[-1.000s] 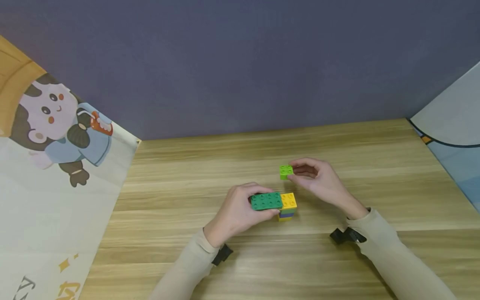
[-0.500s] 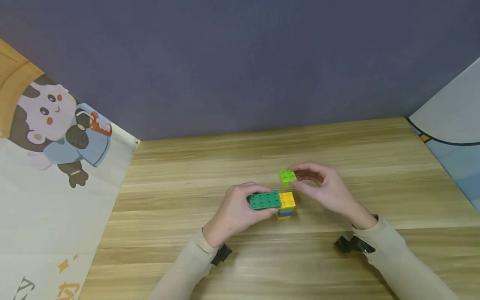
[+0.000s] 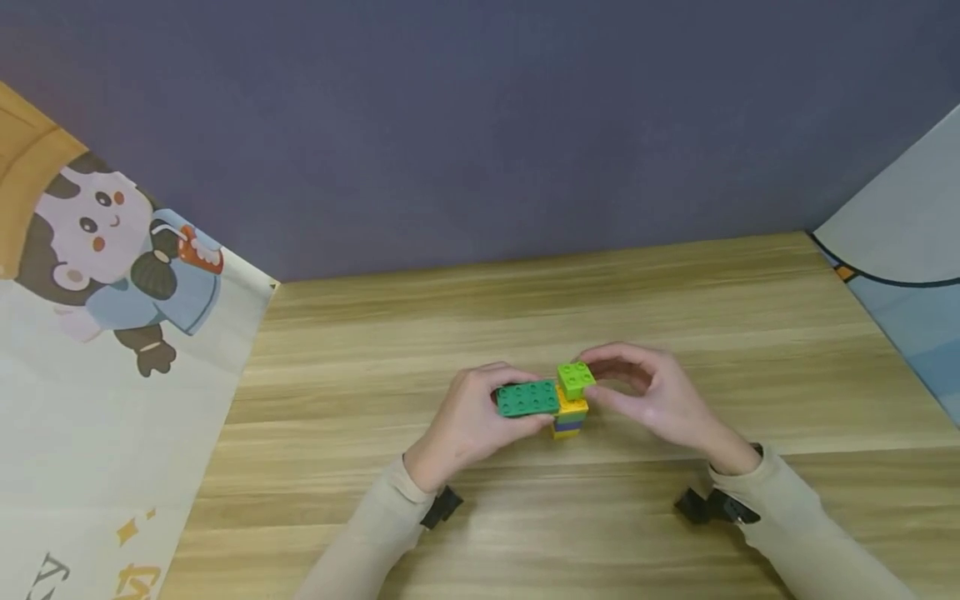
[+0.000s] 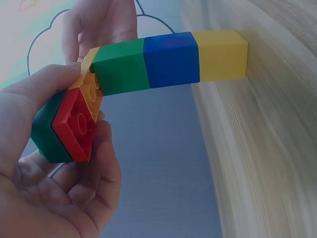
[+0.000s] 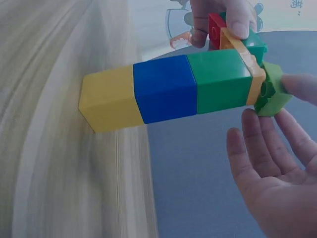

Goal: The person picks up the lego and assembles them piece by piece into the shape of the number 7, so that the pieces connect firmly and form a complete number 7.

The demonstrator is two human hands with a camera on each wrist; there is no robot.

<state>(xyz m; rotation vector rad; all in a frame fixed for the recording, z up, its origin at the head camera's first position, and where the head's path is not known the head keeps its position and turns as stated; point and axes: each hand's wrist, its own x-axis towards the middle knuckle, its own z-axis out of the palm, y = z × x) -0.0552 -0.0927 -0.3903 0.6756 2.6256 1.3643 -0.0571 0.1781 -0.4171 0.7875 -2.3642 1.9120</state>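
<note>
A brick tower stands on the table: yellow brick (image 4: 220, 55) lowest, then blue brick (image 4: 171, 59), green brick (image 4: 121, 64) and a thin orange plate (image 5: 241, 45). The plate overhangs to the left, with a red brick (image 4: 74, 121) beside the overhang and a dark green brick (image 3: 527, 399) above. My left hand (image 3: 468, 421) grips the dark green brick, thumb on one side and fingers on the other. My right hand (image 3: 663, 400) pinches a lime green brick (image 3: 576, 379) between thumb and fingers. In the right wrist view it sits slightly tilted, right at the plate's studded end.
The wooden table (image 3: 375, 333) meets a dark blue-grey wall (image 3: 480, 142) at the back. A panel with a cartoon figure (image 3: 112, 225) borders the left side, and a pale printed panel (image 3: 907, 200) the right. Dark camera mounts (image 3: 442, 507) hang below both wrists.
My right hand has brought the lime green brick towards me, from behind the tower to over its top right end. My left hand keeps its grip almost unmoved.
</note>
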